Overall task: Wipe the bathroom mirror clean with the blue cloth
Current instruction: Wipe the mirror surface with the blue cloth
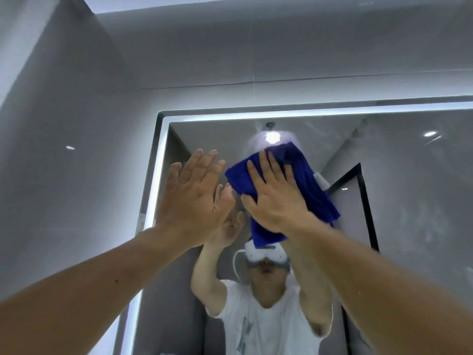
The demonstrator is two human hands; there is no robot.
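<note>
Pressing the cloth [316,190] against the upper mirror [409,175], the right hand [276,201] lies fingers spread; the left hand [197,198] is spread open just beside. Faint smears show rightward, so wiping seems partway, with most glass left.

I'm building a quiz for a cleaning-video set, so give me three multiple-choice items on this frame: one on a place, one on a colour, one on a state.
1. Where on the mirror is the cloth? A) just below the reflected lamp B) at the bottom edge C) on the wall beside it
2. What colour is the cloth? A) white B) blue C) green
3. How is the left hand? A) a fist B) gripping the cloth C) open, fingers straight
Key: 1 A, its top edge meets the lamp's glow; 2 B, deep blue; 3 C, it holds nothing while the right hand presses the cloth.
</note>
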